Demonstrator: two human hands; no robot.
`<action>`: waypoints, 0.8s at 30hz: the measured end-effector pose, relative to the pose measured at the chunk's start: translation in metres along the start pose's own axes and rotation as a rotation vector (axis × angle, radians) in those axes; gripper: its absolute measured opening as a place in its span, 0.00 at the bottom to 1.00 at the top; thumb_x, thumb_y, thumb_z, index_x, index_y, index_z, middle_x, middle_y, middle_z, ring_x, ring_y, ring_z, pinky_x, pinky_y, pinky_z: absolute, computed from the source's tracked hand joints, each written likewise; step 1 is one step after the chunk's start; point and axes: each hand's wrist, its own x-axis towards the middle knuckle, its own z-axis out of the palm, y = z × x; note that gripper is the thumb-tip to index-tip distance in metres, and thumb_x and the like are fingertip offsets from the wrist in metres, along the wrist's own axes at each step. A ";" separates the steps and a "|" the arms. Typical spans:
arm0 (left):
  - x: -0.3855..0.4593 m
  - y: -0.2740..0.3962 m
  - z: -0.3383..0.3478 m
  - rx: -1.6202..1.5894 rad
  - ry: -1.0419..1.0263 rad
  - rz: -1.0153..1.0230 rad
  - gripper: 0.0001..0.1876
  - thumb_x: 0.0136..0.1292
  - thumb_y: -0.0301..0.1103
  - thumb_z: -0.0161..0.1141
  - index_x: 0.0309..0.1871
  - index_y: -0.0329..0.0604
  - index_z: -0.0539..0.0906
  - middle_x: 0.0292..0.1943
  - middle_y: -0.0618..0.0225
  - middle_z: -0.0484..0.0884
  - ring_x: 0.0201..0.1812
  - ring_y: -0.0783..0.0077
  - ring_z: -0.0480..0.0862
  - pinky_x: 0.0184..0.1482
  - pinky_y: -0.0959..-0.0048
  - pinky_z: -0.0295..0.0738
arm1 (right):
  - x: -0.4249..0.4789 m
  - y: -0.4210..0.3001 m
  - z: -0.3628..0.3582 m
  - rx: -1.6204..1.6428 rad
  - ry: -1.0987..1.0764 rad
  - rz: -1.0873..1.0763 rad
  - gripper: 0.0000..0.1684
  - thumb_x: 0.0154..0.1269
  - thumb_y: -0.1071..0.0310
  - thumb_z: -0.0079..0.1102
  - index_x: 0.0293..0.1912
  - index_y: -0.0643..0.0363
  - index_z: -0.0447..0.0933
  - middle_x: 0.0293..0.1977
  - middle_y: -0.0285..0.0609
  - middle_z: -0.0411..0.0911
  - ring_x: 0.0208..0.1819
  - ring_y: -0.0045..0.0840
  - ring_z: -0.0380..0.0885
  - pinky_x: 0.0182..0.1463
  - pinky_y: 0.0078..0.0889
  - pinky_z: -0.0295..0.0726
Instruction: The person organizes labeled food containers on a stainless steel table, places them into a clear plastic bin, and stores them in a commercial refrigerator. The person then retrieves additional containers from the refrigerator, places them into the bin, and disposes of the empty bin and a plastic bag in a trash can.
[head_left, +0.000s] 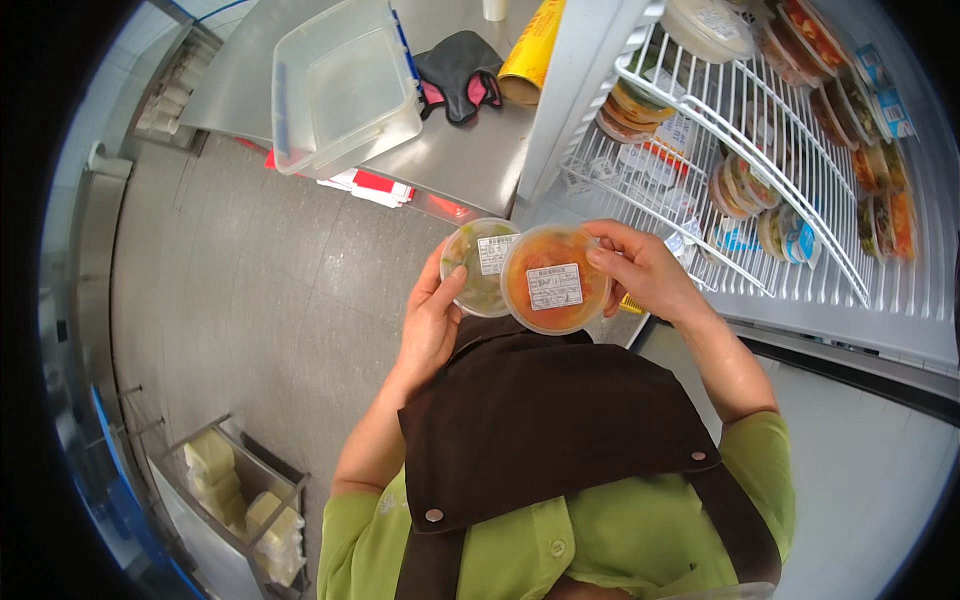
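Observation:
My left hand (433, 319) is closed on a round clear plastic tub with green contents (466, 289), its thumb on the lid. My right hand (641, 266) grips a second round tub, with orange-red contents (538, 319), by its right edge. The orange tub partly overlaps the green one, and both are held with lids facing up towards me. Each lid bears a label with writing. The tubs are in front of my dark brown apron, and my fingers beneath them are mostly hidden.
An open refrigerator with white wire shelves (694, 112) holds several stacked food tubs (742, 184) at right. A translucent plastic bin (337, 90), a grey-and-pink cloth item (461, 64) and a yellow cardboard tube (529, 56) lie on the steel counter (457, 161). A metal cart (206, 529) stands lower left.

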 end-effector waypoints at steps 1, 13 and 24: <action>0.000 -0.002 -0.005 -0.004 0.016 0.005 0.22 0.69 0.26 0.45 0.66 0.39 0.62 0.60 0.66 0.69 0.60 0.74 0.70 0.60 0.74 0.67 | 0.003 0.004 0.003 -0.014 -0.014 0.000 0.18 0.68 0.67 0.49 0.54 0.64 0.68 0.26 0.36 0.73 0.18 0.15 0.74 0.21 0.18 0.75; -0.011 -0.016 -0.020 -0.053 0.075 0.053 0.21 0.69 0.26 0.45 0.65 0.41 0.64 0.59 0.66 0.70 0.59 0.74 0.70 0.59 0.72 0.67 | 0.026 0.017 0.019 -0.034 -0.109 0.004 0.19 0.68 0.67 0.49 0.55 0.64 0.68 0.27 0.35 0.71 0.19 0.15 0.74 0.21 0.18 0.76; -0.011 0.004 -0.011 -0.110 0.088 0.108 0.21 0.72 0.34 0.42 0.67 0.43 0.61 0.59 0.66 0.71 0.57 0.73 0.73 0.56 0.72 0.71 | 0.057 -0.004 0.062 0.085 -0.167 -0.043 0.13 0.68 0.68 0.48 0.49 0.63 0.68 0.23 0.34 0.71 0.16 0.15 0.72 0.17 0.18 0.73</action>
